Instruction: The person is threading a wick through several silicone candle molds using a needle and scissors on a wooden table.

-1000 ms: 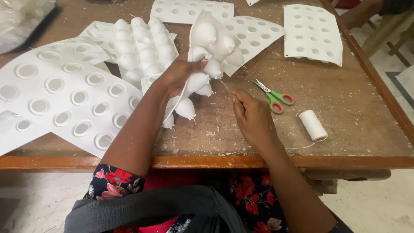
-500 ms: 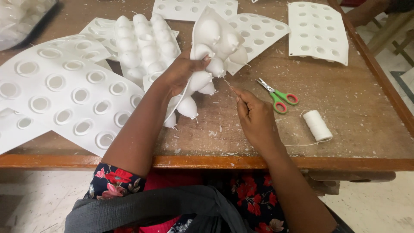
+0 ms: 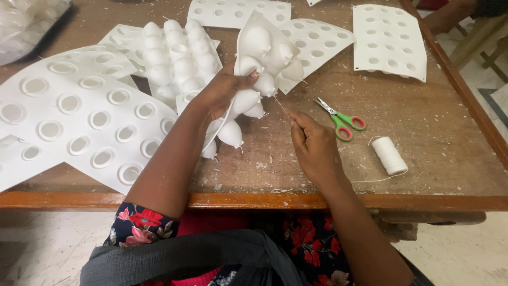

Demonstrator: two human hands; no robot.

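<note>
**Thread drawn at a moulded tray**

Little has shifted since the earlier frame. Left hand [image 3: 225, 92] fingers stay curled around the white plastic tray of egg-shaped moulds [image 3: 259, 58], tilted above the wooden surface [image 3: 434, 132]. Right hand [image 3: 315, 145] fingers pinch a thin thread [image 3: 279, 103], near green-handled scissors [image 3: 341, 119] and a white thread spool [image 3: 389, 155].

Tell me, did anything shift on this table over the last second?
Hardly. The left hand keeps gripping the white mould sheet of bulbs, and the right hand still pinches the thin thread beside it, barely moved. The scissors and thread spool lie where they were.
</note>
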